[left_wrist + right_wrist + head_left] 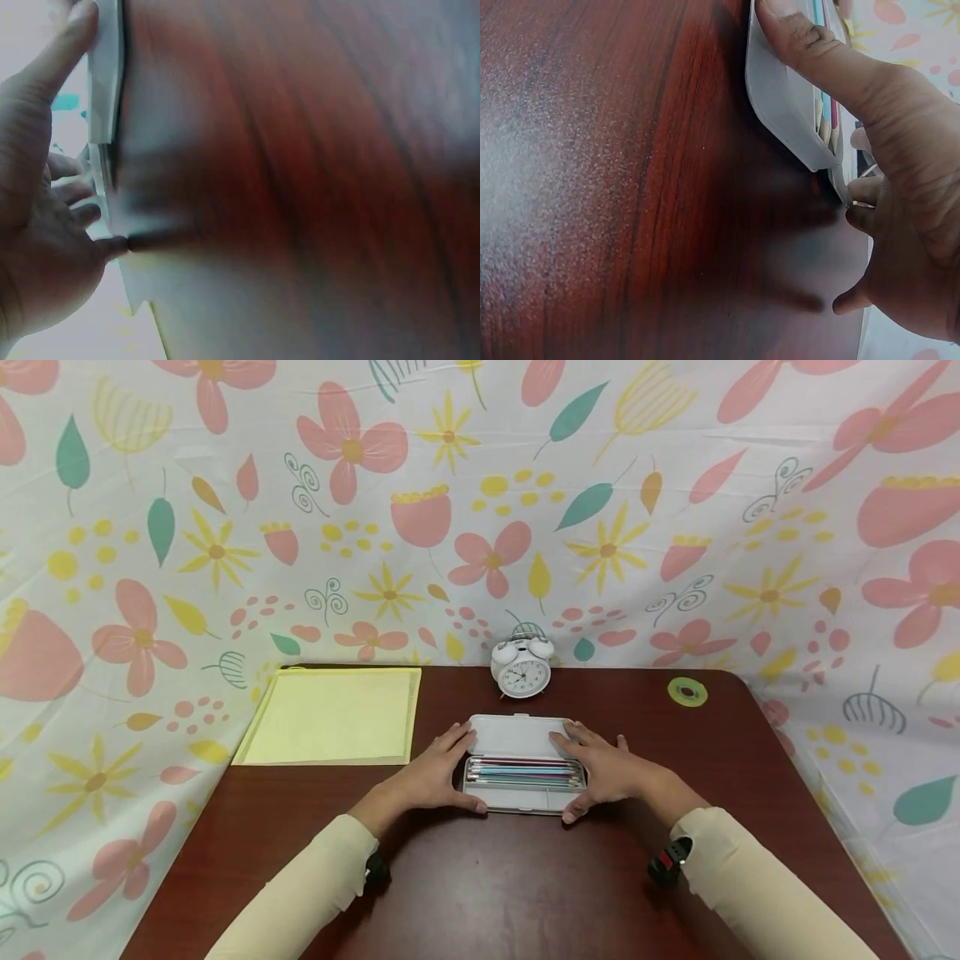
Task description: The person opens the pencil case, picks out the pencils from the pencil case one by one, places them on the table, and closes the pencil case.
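Observation:
A white pencil case (517, 798) lies with its lid (512, 737) swung back on the dark wooden table. Several pencils (525, 770) in red, blue and teal fill its rear compartment. At its left end, my left hand (431, 774) is spread, thumb at the front corner and fingertips at the lid's left edge. My right hand (609, 770) spans the other end, its thumb by the front right corner and its fingers on the lid. Both thumbs touch the case's front wall (780, 94) in the wrist views.
A pale yellow paper pad or folder (330, 717) lies at the back left of the table (480, 885). A white twin-bell alarm clock (523, 677) stands behind the case. A green ring-shaped roll (687, 692) lies at the back right. A flower-patterned cloth (450, 527) hangs along the back edge.

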Motion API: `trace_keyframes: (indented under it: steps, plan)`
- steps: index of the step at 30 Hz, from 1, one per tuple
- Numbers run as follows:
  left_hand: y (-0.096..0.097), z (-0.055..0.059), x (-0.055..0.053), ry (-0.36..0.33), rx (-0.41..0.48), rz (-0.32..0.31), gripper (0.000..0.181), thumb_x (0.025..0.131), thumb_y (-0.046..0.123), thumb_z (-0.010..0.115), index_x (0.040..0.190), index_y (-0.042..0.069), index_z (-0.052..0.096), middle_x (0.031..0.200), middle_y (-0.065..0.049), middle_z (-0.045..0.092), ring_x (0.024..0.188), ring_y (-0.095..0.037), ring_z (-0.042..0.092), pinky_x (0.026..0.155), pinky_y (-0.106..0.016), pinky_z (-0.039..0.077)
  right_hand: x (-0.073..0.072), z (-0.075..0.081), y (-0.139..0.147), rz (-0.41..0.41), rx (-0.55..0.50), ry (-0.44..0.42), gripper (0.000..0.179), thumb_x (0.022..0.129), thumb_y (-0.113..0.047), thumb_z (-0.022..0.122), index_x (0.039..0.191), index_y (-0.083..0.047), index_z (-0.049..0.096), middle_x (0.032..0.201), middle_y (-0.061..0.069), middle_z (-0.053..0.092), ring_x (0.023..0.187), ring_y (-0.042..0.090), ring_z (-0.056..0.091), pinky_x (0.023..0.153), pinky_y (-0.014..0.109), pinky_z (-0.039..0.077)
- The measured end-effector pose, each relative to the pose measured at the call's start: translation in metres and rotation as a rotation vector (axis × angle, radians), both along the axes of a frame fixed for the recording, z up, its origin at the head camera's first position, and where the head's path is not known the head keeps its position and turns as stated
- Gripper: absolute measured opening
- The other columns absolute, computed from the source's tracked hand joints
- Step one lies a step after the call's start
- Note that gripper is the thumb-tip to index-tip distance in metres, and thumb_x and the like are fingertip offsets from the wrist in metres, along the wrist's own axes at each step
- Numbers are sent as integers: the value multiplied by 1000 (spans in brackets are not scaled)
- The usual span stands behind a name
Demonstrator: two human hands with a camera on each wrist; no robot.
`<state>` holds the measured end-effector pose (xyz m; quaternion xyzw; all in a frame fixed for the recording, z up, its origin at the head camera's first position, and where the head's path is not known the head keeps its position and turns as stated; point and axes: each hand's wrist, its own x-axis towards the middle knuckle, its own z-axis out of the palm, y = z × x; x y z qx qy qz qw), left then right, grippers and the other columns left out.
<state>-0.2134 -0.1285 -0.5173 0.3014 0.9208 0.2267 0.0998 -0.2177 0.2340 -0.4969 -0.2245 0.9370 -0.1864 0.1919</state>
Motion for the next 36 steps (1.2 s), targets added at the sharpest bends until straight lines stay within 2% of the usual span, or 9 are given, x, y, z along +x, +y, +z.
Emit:
trace_keyframes:
  steps: [6,12,18,22,24,26,28,31,36]
  plan:
    - [-3,-2,-4,-35,4,-24,135,81,64,93,176,1,20,187,-14,14,174,-40,11,140,-59,18,0,-1,1,-3,-4,18,146,62,-70,101,178,-22,26,187,17,9,173,46,6,117,97,5]
    - [-4,-1,-4,-55,-9,1,139,80,69,91,177,3,17,188,-9,9,176,-34,9,141,-54,17,-1,0,0,9,-4,42,144,64,-70,101,178,-21,28,187,16,11,173,47,9,117,98,7]
    - [-5,-6,-6,-58,-23,8,141,79,72,90,177,3,15,188,-11,9,176,-33,9,142,-54,14,4,2,-2,19,-9,77,139,64,-68,101,176,-20,34,186,16,19,172,48,13,116,98,8]
    - [-5,-8,-6,-53,-33,11,139,80,73,89,177,3,17,188,-13,11,175,-33,10,142,-58,12,12,0,-13,67,-39,241,106,78,-60,97,165,-18,54,173,14,46,164,43,37,117,95,20]
    - [-6,-7,-6,-53,-39,15,139,79,73,89,176,3,18,187,-13,12,175,-33,10,142,-58,12,16,-3,-24,98,-80,351,79,88,-52,92,153,-16,67,157,11,61,151,36,55,117,87,32]
    - [-6,-6,-5,-52,-46,18,139,79,73,89,176,3,18,187,-13,12,175,-33,10,142,-58,12,19,-7,-36,118,-129,448,51,96,-43,87,139,-17,77,139,6,70,133,30,65,111,77,44]
    - [-6,-6,-5,-50,-42,17,139,80,73,89,176,3,18,187,-14,14,175,-34,12,141,-59,11,21,-10,-47,122,-181,503,33,99,-35,86,126,-19,82,124,1,72,118,24,67,100,65,50]
    - [-5,-7,-4,-40,-48,18,138,80,74,87,176,3,18,187,-15,16,175,-34,13,141,-62,10,23,-15,-60,102,-219,554,19,98,-29,86,114,-20,85,111,-4,71,103,19,63,86,52,48]
    - [-4,-7,-4,-20,-63,28,137,81,75,86,176,3,19,186,-16,18,175,-35,14,139,-67,10,21,-19,-76,67,-213,551,13,98,-27,86,109,-20,85,104,-4,68,95,18,59,81,48,46]
